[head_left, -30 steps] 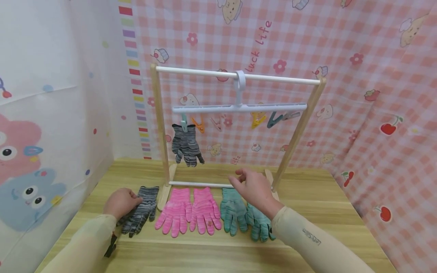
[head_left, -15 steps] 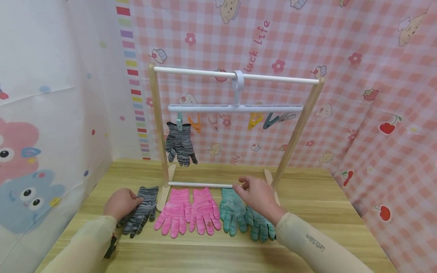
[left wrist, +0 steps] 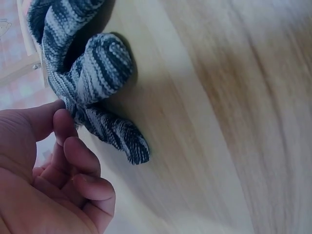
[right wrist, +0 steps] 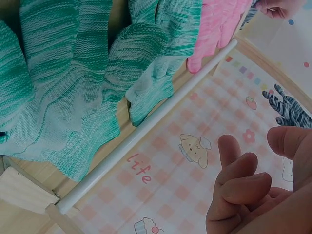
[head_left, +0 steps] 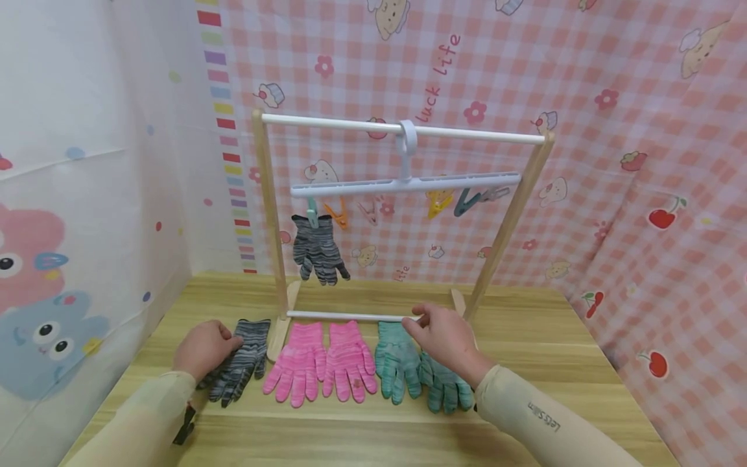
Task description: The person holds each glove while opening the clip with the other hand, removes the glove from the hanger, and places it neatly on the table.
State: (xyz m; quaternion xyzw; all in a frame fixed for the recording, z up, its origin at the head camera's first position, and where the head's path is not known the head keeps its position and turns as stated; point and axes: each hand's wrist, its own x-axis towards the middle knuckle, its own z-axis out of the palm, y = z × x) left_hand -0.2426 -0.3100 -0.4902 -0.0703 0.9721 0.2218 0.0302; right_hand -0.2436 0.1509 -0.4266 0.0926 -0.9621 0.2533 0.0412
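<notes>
My left hand (head_left: pixel 204 350) pinches the edge of a grey-black striped knit glove (head_left: pixel 245 363) lying on the table. In the left wrist view, thumb and index finger meet on the fabric of that striped glove (left wrist: pixel 105 68). Its mate, another striped glove (head_left: pixel 320 250), hangs cuff up from a teal clothespin (head_left: pixel 312 214) on a white hanger (head_left: pixel 356 188). Over the green gloves (head_left: pixel 398 363) hovers my right hand (head_left: pixel 446 334), fingers loosely bent and holding nothing. Two pink gloves (head_left: pixel 300 366) lie flat between the hands.
A wooden rack (head_left: pixel 270 214) with white rails stands behind the gloves, bearing the hanger. More clothespins dangle along it: orange (head_left: pixel 336 214), pink, yellow (head_left: pixel 439 202), dark teal and grey. A checked cloth (head_left: pixel 502 58) hangs behind, and a white printed cloth (head_left: pixel 87 194) at left.
The hanger and its hanging glove swing left, then back right. My right hand has lowered slightly and moved a little right. My left hand stays at the striped glove.
</notes>
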